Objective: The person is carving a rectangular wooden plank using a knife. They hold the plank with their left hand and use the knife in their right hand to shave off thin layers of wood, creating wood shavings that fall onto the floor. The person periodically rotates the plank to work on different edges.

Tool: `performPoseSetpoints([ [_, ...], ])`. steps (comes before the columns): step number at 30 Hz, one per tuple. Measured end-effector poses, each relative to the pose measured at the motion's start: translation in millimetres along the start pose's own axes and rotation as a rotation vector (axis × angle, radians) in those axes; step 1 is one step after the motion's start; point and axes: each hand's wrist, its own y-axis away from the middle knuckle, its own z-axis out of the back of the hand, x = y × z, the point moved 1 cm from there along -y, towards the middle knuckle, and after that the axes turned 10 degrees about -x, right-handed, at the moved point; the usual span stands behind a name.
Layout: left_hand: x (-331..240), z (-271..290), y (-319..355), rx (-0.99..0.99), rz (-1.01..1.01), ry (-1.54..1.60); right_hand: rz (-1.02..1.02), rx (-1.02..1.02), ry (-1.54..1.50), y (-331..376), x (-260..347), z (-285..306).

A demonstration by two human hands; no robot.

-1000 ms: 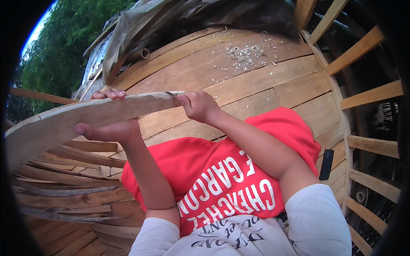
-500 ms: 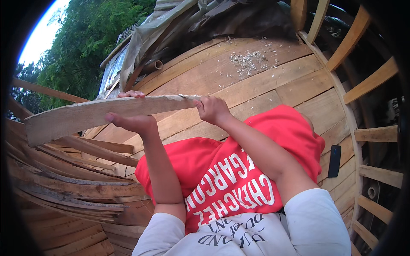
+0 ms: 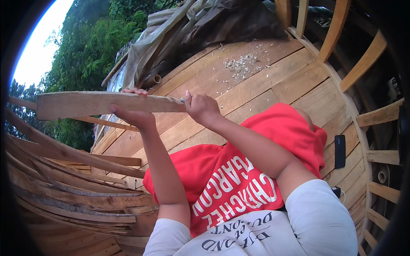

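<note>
A long pale wooden plank [image 3: 81, 105] is held up in front of me on its edge, reaching out to the left. My left hand [image 3: 136, 118] grips it from beneath, the thumb on its near face and the fingertips showing over the upper edge. My right hand [image 3: 201, 109] is a closed fist at the plank's right end, its thumb pointing up. Between that fist and the plank's upper edge a thin dark blade-like tool [image 3: 183, 100] peeks out, mostly hidden by the fingers.
Wood shavings [image 3: 243, 66] are strewn over the plank floor [image 3: 256, 100]. Curved ribs [image 3: 335, 30] rise along the right side. A black phone-like object [image 3: 340, 151] lies at right. Stacked boards [image 3: 77, 192] fill the left, and a plastic sheet [image 3: 166, 38] hangs at the back.
The plank's left end has risen, so the plank lies more level. My right fist has shifted slightly left, its thumb now raised. My left hand keeps its hold. The whole view has tilted a little.
</note>
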Motion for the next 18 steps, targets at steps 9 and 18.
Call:
performPoseSetpoints([
  [9, 4.0, -57.6, 5.8, -0.02, -0.077, -0.153, -0.083, -0.085, -0.011, -9.1, -26.9, -1.3],
  [18, 14.0, -101.0, 10.4, 0.129, -0.111, -0.209, -0.199, -0.085, -0.046, -20.8, -55.6, 7.8],
])
